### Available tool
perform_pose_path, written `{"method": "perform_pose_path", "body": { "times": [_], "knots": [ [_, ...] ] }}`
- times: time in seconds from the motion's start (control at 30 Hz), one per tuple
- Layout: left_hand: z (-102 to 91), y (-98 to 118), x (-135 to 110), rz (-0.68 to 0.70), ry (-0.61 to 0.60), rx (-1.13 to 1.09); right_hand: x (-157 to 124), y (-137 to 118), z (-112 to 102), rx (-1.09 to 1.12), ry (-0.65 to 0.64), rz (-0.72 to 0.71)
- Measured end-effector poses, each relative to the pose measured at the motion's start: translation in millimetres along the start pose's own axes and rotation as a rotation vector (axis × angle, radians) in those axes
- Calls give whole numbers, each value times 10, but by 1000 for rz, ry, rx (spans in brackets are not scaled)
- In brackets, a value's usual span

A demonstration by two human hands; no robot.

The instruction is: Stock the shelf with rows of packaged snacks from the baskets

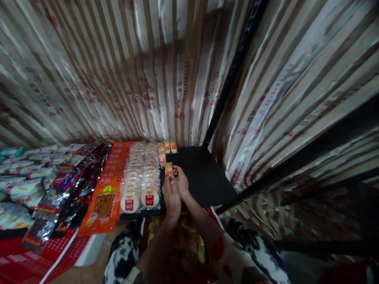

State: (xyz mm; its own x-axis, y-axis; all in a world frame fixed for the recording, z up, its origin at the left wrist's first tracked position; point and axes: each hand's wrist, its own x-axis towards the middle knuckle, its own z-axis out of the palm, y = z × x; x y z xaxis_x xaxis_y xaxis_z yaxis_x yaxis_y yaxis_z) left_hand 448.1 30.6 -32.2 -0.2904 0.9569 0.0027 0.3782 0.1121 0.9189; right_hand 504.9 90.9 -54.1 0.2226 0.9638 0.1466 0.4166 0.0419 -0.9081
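A small yellow snack packet (168,169) with a red and white label is held upright over the black shelf (204,173). My right hand (180,181) grips its right edge with the fingers. Close beside it, my left hand (171,197) has its fingertips pressed at the packet's lower end. Just behind, several like yellow packets (162,157) form a short column, and more of them (173,147) sit in a row at the shelf's back edge. Left of my hands lie two columns of clear-wrapped round white crackers (150,197) with red labels.
Orange snack bags (103,205) overlap in a column farther left, beside dark shiny packets (71,193) and white bags (26,191). A box of yellow packets (191,240) stands below the shelf, between my knees. Black posts (229,86) and striped sheeting (133,71) enclose the shelf.
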Motion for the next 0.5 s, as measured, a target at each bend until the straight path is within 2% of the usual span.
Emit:
{"method": "perform_pose_path", "body": {
  "times": [0.27,0.5],
  "knots": [
    [71,-10,270,6,8,-25,244,-109,153,-13,-58,4],
    [79,-39,396,10,25,-79,301,-22,225,-93,-65,-40]
  ]
}}
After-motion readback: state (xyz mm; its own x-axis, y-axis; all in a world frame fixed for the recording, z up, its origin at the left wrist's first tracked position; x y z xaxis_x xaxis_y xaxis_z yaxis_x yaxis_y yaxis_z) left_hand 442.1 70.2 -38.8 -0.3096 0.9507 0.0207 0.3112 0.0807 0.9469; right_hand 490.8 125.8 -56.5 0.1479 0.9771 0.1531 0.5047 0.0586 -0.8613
